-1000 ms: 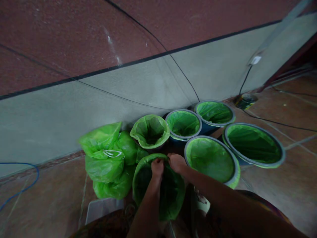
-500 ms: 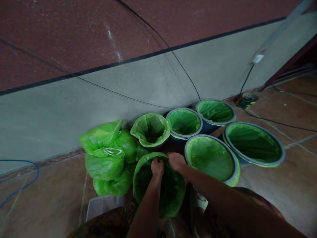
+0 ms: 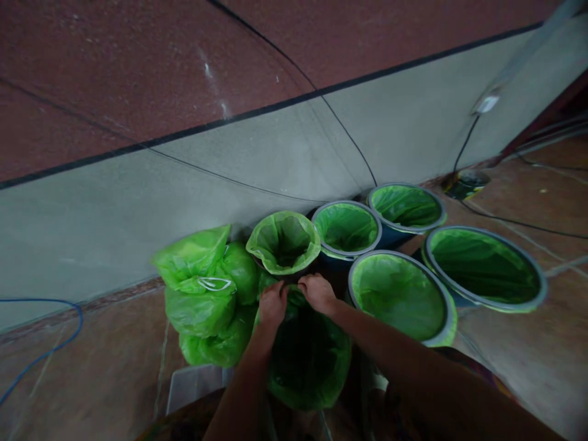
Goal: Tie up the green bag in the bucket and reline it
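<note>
A person's left hand [image 3: 274, 304] and right hand [image 3: 318, 291] pinch the far edge of a round-mouthed green plastic liner [image 3: 309, 392], open close before the body, between bulging translucent green plastic bags [image 3: 202, 309] and a round grey-rimmed, green-lined bin [image 3: 399, 297] on the brown tiled floor [image 3: 119, 349].

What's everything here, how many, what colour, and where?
Rimmed bins: four, green inside, right
Bag-covered bin: one, green, back centre
Front bin: one, green inside, centre
Bulging bags: several, bright green, left
Tub: one, translucent, front left
Cable or hose: one, blue, left
Thin cables: several, black, wall and floor
Fitting: one, white, right wall
Can: one, dark, right floor
Wall: one, maroon and grey, behind
Floor: one, brown tiles, beneath
Clothing: partly seen, dark, bottom edge
Left hand: one, bare, at front bin's liner
Right hand: one, bare, same liner
</note>
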Demonstrator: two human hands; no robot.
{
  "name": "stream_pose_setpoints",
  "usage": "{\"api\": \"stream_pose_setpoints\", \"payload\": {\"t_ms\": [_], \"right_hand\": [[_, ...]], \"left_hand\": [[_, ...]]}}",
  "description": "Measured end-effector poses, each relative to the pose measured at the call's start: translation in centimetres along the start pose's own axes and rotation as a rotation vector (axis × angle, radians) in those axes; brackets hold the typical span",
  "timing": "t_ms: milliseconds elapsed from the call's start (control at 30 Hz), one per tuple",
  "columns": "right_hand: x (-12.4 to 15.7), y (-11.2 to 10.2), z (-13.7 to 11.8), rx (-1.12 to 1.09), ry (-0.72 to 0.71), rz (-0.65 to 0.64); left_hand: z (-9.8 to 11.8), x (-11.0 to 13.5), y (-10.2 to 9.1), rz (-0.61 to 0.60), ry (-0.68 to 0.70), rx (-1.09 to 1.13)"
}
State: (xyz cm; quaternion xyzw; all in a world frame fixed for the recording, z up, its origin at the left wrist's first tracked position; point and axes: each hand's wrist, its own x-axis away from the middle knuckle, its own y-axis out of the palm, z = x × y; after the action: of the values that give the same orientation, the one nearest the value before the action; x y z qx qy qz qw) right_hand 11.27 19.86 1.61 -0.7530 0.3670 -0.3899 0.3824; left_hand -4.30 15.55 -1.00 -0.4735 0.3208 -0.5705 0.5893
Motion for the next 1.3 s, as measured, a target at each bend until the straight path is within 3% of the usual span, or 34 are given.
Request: {"api": "stream_pose_setpoints", "payload": {"t_ms": [100, 333, 600, 800, 867, 967, 1067, 1167, 1300], "right_hand": [[-0.3, 1.0, -0.1, 0.025, -0.015, -0.032], [-0.4, 1.5, 0.3, 0.083, 0.004, -0.114], [0.3, 0.9, 1.1, 0.102, 0.096, -0.144], [1.5, -0.7, 2.8, 0.127, 0.220, -0.198], [1.6, -1.3, 2.6, 0.128, 0.221, -0.160], [1.1, -1.7, 1.7, 0.084, 0.106, -0.019], [0.4, -1.2, 1.1, 0.059, 0.027, 0.017], [-0.2, -0.4, 1.2, 0.095, 0.076, -0.072], [-0.5, 0.4, 1.9, 0.099, 0.100, -0.121]], "left_hand": [[-0.8, -0.3, 0.5, -0.109, 0.052, -0.031], [-1.9, -0.5, 0.6, -0.188, 0.094, -0.050], [-2.1, -0.3, 0.3, -0.169, 0.040, -0.063], [-2.4, 0.2, -0.2, -0.091, 0.027, 0.112], [-2.2, 0.1, -0.3, -0.045, 0.024, 0.163], [-1.2, -0.4, -0.1, -0.006, 0.038, 0.160], [-0.3, -0.9, 0.2, -0.070, 0.053, 0.039], [-0.2, -1.0, 0.5, -0.158, 0.053, -0.054], [-1.1, -0.8, 0.7, -0.188, 0.043, -0.086]]}}
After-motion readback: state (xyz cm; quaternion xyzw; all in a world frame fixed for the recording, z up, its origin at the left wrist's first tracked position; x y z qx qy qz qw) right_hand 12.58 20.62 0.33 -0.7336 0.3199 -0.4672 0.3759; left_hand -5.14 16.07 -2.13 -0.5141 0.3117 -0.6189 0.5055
